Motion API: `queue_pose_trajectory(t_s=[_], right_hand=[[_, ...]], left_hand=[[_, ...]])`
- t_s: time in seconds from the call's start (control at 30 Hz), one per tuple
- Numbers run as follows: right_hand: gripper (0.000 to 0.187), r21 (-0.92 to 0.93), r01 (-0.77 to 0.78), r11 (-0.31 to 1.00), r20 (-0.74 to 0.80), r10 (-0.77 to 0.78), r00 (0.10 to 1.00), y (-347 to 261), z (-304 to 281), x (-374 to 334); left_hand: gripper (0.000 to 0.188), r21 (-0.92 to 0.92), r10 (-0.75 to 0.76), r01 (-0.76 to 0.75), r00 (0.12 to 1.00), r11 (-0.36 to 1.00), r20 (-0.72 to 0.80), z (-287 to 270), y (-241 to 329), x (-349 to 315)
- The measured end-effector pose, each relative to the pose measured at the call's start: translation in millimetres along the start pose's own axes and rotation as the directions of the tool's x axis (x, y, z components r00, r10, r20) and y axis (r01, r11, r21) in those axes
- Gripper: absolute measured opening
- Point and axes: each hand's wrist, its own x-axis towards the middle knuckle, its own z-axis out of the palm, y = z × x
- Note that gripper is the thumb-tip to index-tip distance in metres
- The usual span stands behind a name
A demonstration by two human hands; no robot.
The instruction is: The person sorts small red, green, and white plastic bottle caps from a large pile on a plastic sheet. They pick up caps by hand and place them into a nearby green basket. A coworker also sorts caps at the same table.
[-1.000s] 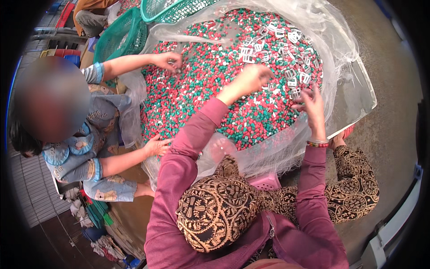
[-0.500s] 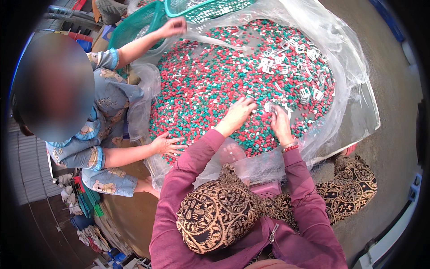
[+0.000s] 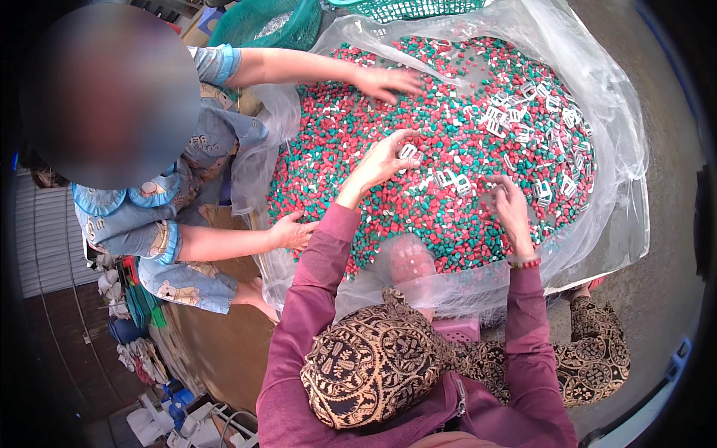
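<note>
In front of me lies a wide spread of small red, green and white plastic pieces. My left hand is over its middle, thumb and forefinger closed about a small white slotted plastic frame. My right hand hovers low over the right side, fingers bent and apart, with nothing visible in it. Between my hands lie white plastic frames. More white frames are scattered at the far right of the spread. A co-worker's hand reaches over the far part, blurred by motion.
Translucent sheeting rings the pieces, bunched along its edge. Green plastic baskets stand beyond it. The co-worker sits close on my left, the other hand near my left forearm. A pink perforated stool is below me.
My hands have moved apart: the left up and leftward, the right to the right. The co-worker's far hand has swung from the basket side over the pieces. The view has shifted slightly.
</note>
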Motion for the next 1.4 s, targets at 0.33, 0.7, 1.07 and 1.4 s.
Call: queue_pose_trajectory(t_s=[0.33, 0.7, 1.07, 1.4], right_hand=[[0.020, -0.207, 0.171, 0.963, -0.052, -0.186, 0.981, 21.2, 52.8, 2.9], [0.037, 0.611, -0.198, 0.767, 0.310, -0.001, 0.951, -25.2, 1.0, -20.6], [0.022, -0.565, 0.326, 0.758, 0.099, -0.330, 0.939, -11.3, 76.7, 10.9], [0.029, -0.305, 0.154, 0.940, -0.030, -0.171, 0.985, -31.5, 16.9, -18.2]], left_hand=[[0.044, 0.394, 0.172, -0.125, 0.981, 0.911, -0.086, -24.7, -6.9, 4.1], [0.023, -0.985, -0.084, 0.121, 0.990, 0.125, 0.111, 9.6, -36.1, -22.1], [0.035, 0.707, 0.116, 0.112, 0.957, 0.698, -0.266, 47.0, -87.4, -3.4], [0.019, 0.422, 0.149, 0.006, 0.931, 0.907, -0.334, 27.7, -30.3, -5.0]])
